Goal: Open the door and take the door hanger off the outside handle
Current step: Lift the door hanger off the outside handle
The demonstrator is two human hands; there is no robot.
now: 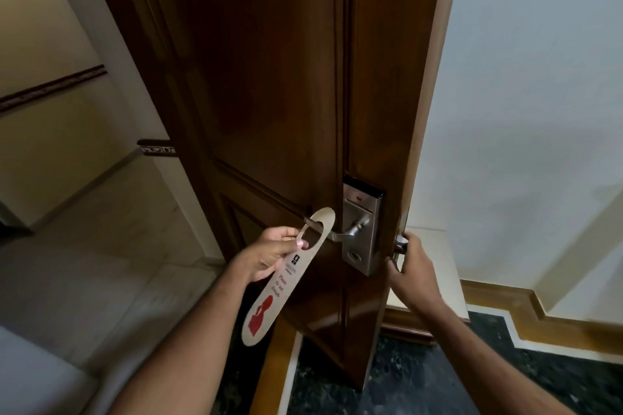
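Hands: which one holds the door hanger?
The left hand, pinching the door hanger by its loop; the right hand grips the door's edge instead.

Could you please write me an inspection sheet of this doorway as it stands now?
Surface: pale tiled floor outside, dark speckled floor inside.
Job's things: door open; hanger tilted, its hole around the tip of the handle, not yet off.
Clutter: nothing seen.
Grippers: left hand pinches the hanger near its hole; right hand grips the door's edge at the inner handle.
Cables: nothing seen.
Surroundings: steel lock plate, white wall, wooden skirting, corridor wall with patterned trim.
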